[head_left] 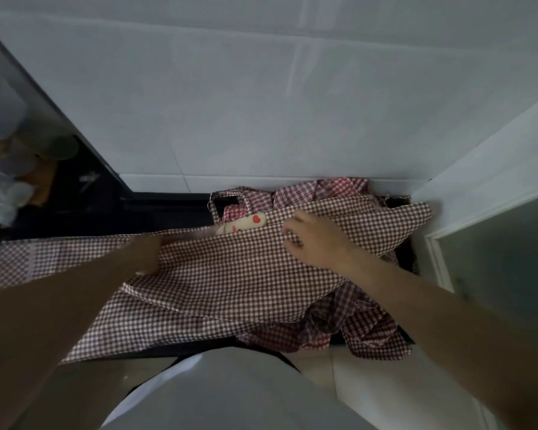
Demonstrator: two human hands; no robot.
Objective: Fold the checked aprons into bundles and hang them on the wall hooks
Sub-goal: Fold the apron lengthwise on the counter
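A brown-and-white checked apron (230,268) lies spread flat across a dark counter, its front edge hanging over. My left hand (148,254) is blurred and rests on the cloth at the left of its folded part; its fingers are hard to make out. My right hand (314,240) lies on the apron's upper right, fingers curled and pinching the top hem. More checked aprons are crumpled behind (333,189) and under the right side (364,327). One has a cream patch with red hearts (243,223). No wall hooks are in view.
A pale tiled wall (261,103) rises right behind the counter. A white door or cabinet frame (485,218) closes in the right side. At the left is a dark counter (75,209) with blurred pale objects (0,187). My white top (230,395) fills the bottom.
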